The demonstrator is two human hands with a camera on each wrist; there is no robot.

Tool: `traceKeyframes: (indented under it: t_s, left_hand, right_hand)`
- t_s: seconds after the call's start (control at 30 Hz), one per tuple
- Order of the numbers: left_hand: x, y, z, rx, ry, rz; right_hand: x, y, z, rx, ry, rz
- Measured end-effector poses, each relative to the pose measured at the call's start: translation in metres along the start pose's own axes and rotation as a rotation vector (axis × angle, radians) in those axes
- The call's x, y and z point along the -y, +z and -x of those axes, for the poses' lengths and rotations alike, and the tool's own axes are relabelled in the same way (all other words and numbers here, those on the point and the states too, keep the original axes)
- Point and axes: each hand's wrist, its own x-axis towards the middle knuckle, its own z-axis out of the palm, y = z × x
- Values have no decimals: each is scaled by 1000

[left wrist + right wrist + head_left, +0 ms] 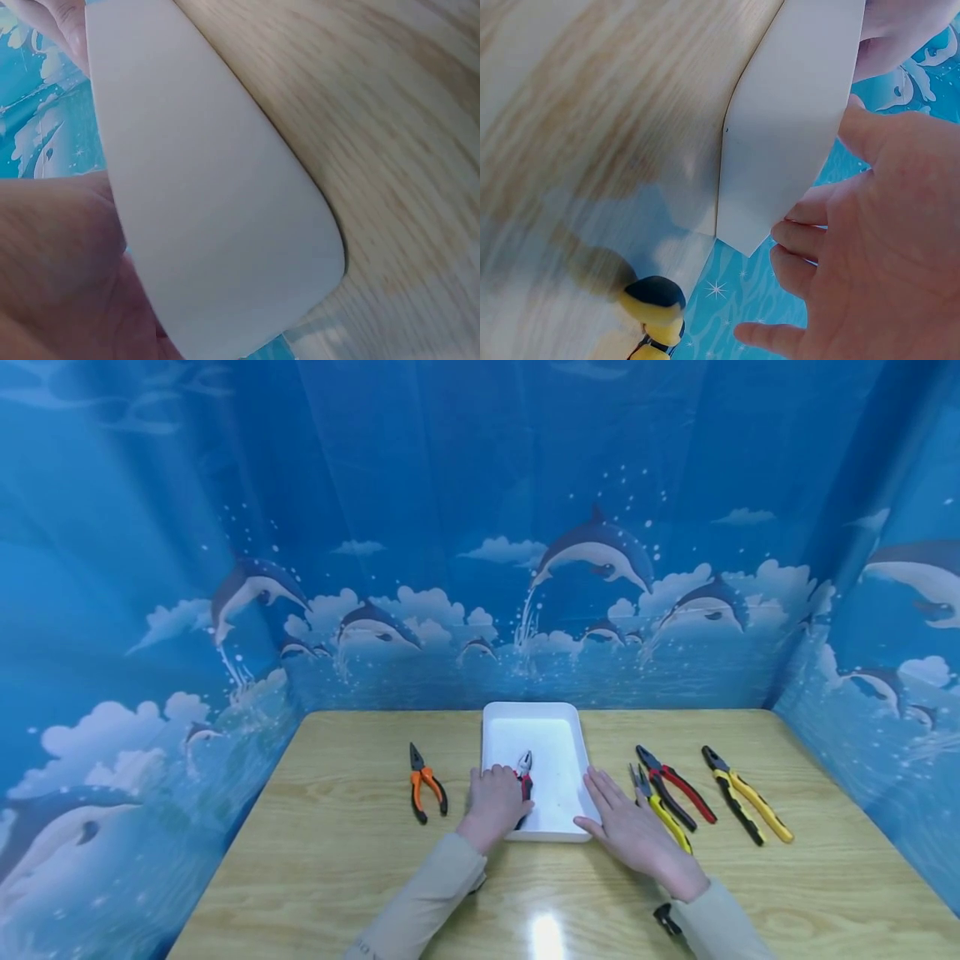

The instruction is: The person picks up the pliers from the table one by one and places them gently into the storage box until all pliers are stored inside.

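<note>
A white tray (555,760) stands on the table, its outer wall filling the middle of the left wrist view. Inside it, toward the left, lie red-and-black pliers (525,765) with their jaws pointing away from me. My left hand (495,802) reaches over the tray's left side and grips the pliers' handles, the thumb crossing them; its fingertips are partly hidden. Along the tray's right rim my right hand (633,831) lies with straight fingers, touching the rim. In the right wrist view the right fingers (799,240) are beside the tray's wall and hold nothing.
Orange-and-black long-nose pliers (426,783) lie left of the tray. To the right are yellow-handled pliers (669,822) partly behind my right hand, red-and-black pliers (686,793) and larger yellow-and-black pliers (742,793). A blue dolphin-print curtain (450,485) closes off the back and sides.
</note>
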Motion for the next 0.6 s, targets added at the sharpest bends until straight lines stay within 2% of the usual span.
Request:
traceKeyframes:
  t_s: [0.23, 0.37, 0.47, 0.6]
  left_hand:
    - [0, -1, 2, -27, -23, -44]
    - [0, 1, 2, -44, -17, -29]
    - [0, 0, 0, -66, 47, -5]
    - [1, -2, 0, -75, 205, -23]
  right_hand:
    - [1, 2, -1, -8, -1, 2]
    - [1, 1, 0, -5, -2, 4]
    - [0, 0, 0, -6, -7, 6]
    - [0, 0, 1, -15, -13, 9]
